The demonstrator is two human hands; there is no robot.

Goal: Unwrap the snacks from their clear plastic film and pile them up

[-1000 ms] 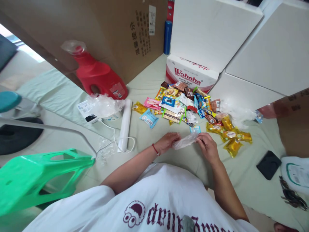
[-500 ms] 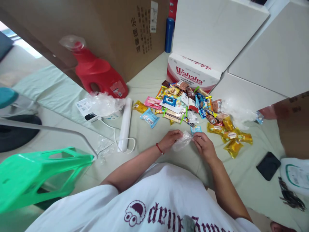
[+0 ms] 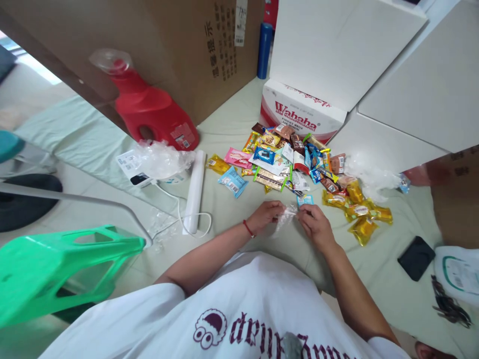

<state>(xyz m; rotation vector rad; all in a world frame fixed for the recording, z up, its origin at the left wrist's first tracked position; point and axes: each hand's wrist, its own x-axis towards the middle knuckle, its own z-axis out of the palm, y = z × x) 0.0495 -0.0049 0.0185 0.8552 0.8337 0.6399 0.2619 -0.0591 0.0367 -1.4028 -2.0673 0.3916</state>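
My left hand and my right hand both pinch a small clear plastic bag held between them, just above the pale green sheet. A red string bracelet circles my left wrist. Right behind the bag lies a small blue packet, and beyond it a heap of wrapped snacks. Several yellow packets lie to the right of my right hand.
A Wahaha carton and white foam blocks stand behind the snacks, a large cardboard box and red detergent jug at the left. A white roll, crumpled plastic, a green stool and a black phone lie around.
My hands have drawn closer together and the clear bag between them has bunched up smaller. The view has shifted slightly.
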